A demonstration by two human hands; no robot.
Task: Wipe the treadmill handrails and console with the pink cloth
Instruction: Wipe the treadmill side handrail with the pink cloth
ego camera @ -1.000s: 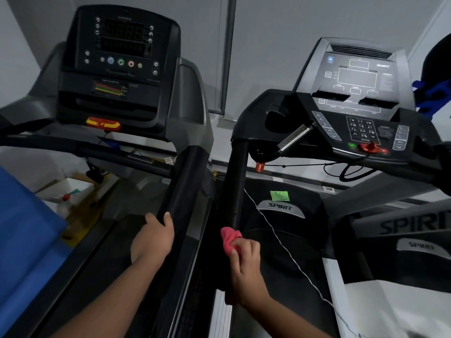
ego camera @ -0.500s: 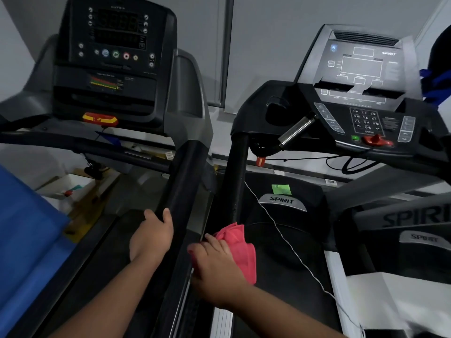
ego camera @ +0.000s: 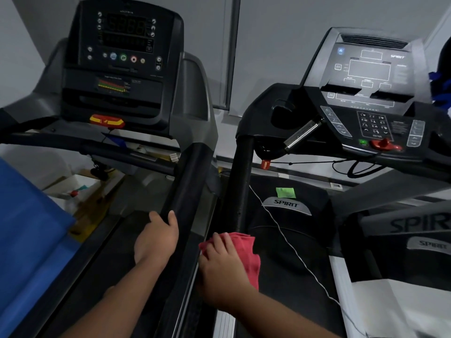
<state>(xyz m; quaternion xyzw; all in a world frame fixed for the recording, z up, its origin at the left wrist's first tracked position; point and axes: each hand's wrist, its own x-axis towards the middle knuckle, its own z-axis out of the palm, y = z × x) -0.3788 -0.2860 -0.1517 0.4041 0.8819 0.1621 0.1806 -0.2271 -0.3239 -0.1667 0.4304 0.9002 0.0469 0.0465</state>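
My right hand (ego camera: 220,272) presses the cloth (ego camera: 249,254) flat, left hand (ego camera: 156,237) gripping a handrail (ego camera: 185,189); the loosely-held cloth could slip off.

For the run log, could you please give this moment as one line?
left hand: grips black padded handrail | right hand: presses pink cloth

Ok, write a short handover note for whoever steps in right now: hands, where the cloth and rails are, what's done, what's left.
Left hand: grips the left treadmill's right handrail, holding no cloth.
Right hand: presses the pink cloth onto the lower end of the Spirit treadmill's left handrail, fingers spread over it.
Done: cannot be judged from this view; no wiped area shows.
Left, as far as visible: the upper part of that rail, the Spirit console, the black console and the other rails.
Watch: a thin white cord hangs just right of the cloth.
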